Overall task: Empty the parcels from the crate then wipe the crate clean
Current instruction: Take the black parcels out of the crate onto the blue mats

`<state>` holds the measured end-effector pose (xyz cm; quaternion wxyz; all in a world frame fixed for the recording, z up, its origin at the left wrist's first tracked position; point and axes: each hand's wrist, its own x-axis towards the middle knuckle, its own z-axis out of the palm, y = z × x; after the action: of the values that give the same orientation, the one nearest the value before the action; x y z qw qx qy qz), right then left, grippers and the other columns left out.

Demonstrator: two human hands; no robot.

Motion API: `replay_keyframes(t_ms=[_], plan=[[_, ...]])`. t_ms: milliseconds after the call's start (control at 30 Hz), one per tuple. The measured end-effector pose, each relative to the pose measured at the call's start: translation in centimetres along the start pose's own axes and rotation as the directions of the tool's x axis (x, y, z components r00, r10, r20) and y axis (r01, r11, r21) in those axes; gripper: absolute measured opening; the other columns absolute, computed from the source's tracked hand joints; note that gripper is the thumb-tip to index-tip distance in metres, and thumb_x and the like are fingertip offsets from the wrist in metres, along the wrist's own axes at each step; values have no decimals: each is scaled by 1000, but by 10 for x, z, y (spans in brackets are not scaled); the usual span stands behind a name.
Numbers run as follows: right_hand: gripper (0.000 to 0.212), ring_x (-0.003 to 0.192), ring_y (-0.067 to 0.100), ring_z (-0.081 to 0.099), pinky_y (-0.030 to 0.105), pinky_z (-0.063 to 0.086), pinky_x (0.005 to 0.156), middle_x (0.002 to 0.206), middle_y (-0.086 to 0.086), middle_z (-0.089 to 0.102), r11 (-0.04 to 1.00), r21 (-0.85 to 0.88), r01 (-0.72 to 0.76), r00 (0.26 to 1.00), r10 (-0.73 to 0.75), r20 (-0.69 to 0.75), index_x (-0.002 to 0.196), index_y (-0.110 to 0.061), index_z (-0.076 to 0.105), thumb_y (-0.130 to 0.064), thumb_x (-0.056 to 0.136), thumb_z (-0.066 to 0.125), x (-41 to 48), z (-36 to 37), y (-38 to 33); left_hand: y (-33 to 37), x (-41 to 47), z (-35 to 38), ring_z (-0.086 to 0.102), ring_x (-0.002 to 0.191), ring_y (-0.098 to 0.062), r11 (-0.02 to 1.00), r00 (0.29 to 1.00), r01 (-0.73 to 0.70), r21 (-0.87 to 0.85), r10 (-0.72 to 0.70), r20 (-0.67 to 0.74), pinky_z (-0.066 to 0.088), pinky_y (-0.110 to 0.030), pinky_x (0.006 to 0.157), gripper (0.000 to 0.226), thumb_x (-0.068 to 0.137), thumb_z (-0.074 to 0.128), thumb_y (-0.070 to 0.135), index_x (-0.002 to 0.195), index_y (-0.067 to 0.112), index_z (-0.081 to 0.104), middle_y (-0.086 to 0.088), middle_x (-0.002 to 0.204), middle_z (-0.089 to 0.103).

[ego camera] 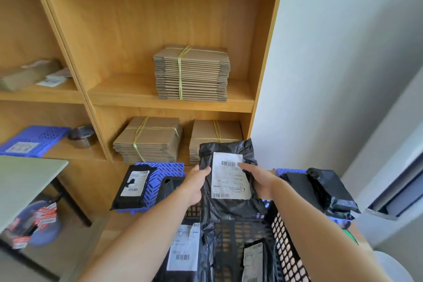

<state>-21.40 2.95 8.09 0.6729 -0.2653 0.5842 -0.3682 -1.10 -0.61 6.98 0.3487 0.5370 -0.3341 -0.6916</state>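
Observation:
A black plastic parcel point(229, 204) with a white shipping label is held up above the black lattice crate point(286, 249). My left hand point(196, 181) grips its left edge and my right hand point(258, 181) grips its right edge, thumb on the label. Inside the crate lie two more black parcels with white labels, one at the left point(183, 249) and one at the right point(253, 261). Another black parcel point(132, 186) rests on a blue lattice board point(167, 171) beyond the crate. More black parcels point(320, 190) are piled to the right.
A wooden shelf unit point(174, 105) stands ahead with tied bundles of flat cardboard point(192, 73). A blue lattice board point(34, 139) and a tape roll point(82, 136) sit on a left shelf. A grey table point(25, 181) is at left, a white wall at right.

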Motion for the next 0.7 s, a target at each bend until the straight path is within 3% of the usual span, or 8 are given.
replay_keyframes(t_ms=[100, 167, 233, 433, 567, 700], plan=[[36, 109, 26, 67, 43, 51, 96, 114, 9, 72, 999, -25, -27, 999, 28, 34, 124, -14, 62, -36, 95, 62, 7, 16, -1, -1, 0, 8, 66, 106, -23, 996, 997, 24, 80, -30, 75, 52, -42, 85, 31, 98, 65, 30, 125, 20, 55, -7, 119, 69], [35, 106, 27, 69, 45, 52, 96, 111, 9, 73, 998, -49, -39, 998, 41, 48, 123, -13, 63, -31, 93, 64, 13, 19, -2, -6, 6, 7, 70, 92, -21, 982, 998, -20, 188, 9, 59, 56, -37, 73, 23, 92, 73, 20, 110, 18, 59, -6, 107, 73], [37, 106, 29, 69, 48, 53, 96, 114, 10, 72, 998, -36, -47, 997, 49, 64, 125, -12, 62, -28, 92, 67, 20, 15, -3, -7, 9, 4, 71, 89, -19, 978, 999, -39, 203, 37, 14, 56, -33, 66, 21, 91, 73, 12, 107, 19, 60, -2, 100, 73], [31, 104, 29, 70, 46, 55, 92, 114, 10, 72, 998, -38, -48, 993, 52, 108, 124, -9, 62, -14, 94, 66, 38, 14, 2, -1, 15, -11, 71, 91, -20, 996, 995, -24, 82, 32, -91, 55, -35, 64, 22, 93, 71, 13, 113, 16, 63, -4, 103, 74], [20, 95, 29, 72, 44, 58, 80, 105, 12, 75, 1000, 9, 2, 996, -3, 94, 114, -6, 66, -6, 94, 62, 55, 29, 2, 6, 17, -27, 67, 86, -17, 999, 987, -2, 44, 9, -158, 48, -33, 63, 8, 97, 66, 22, 101, 20, 60, 0, 95, 70], [27, 107, 35, 67, 53, 53, 93, 116, 14, 71, 997, 78, 27, 996, -34, 85, 122, -6, 64, -4, 95, 60, 84, 58, -8, 20, 36, -61, 65, 90, -14, 999, 992, -1, 38, 6, -127, 44, -31, 65, 19, 100, 60, 27, 115, 16, 66, 3, 99, 71]])
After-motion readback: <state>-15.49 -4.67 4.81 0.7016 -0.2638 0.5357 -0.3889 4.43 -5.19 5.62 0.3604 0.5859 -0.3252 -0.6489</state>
